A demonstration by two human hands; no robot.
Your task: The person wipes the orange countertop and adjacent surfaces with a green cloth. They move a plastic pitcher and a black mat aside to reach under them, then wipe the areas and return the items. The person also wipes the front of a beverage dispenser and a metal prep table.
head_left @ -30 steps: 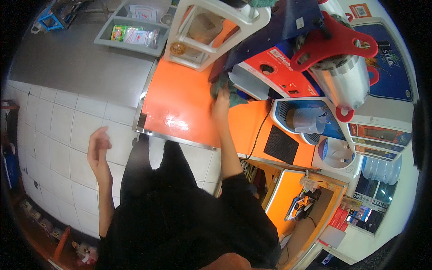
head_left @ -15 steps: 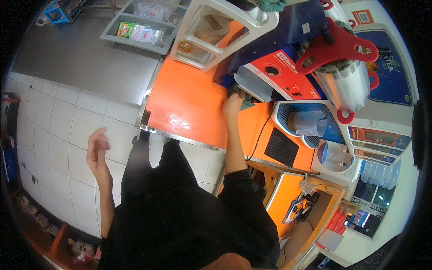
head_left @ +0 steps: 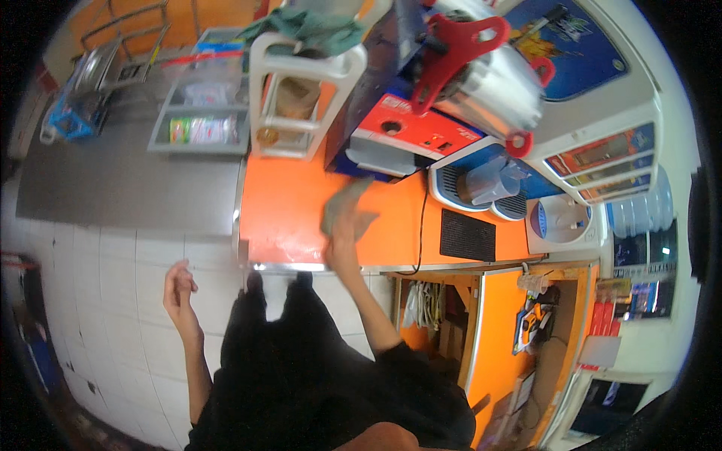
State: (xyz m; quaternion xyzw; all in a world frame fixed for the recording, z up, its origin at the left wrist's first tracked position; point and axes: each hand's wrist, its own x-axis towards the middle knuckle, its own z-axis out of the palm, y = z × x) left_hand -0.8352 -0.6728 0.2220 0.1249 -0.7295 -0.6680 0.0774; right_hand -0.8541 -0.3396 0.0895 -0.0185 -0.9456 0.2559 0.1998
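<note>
My right hand, blurred, grips a green-grey cloth on the orange countertop, near its front. Just behind it stands a red and blue machine with a grey tray at its foot. My left hand hangs at the left over the tiled floor, empty, its fingers loosely bent and apart, clear of the counter.
A white rack with containers stands at the back, a green cloth on top. A steel table adjoins at left, bearing a grey tray with packets. Rightward are a drip tray with jug, black mat and small white basin.
My right hand has drawn the cloth from under the machine's front out onto the open orange surface, leftward and toward me. The view has shifted; my left hand appears lower in it.
</note>
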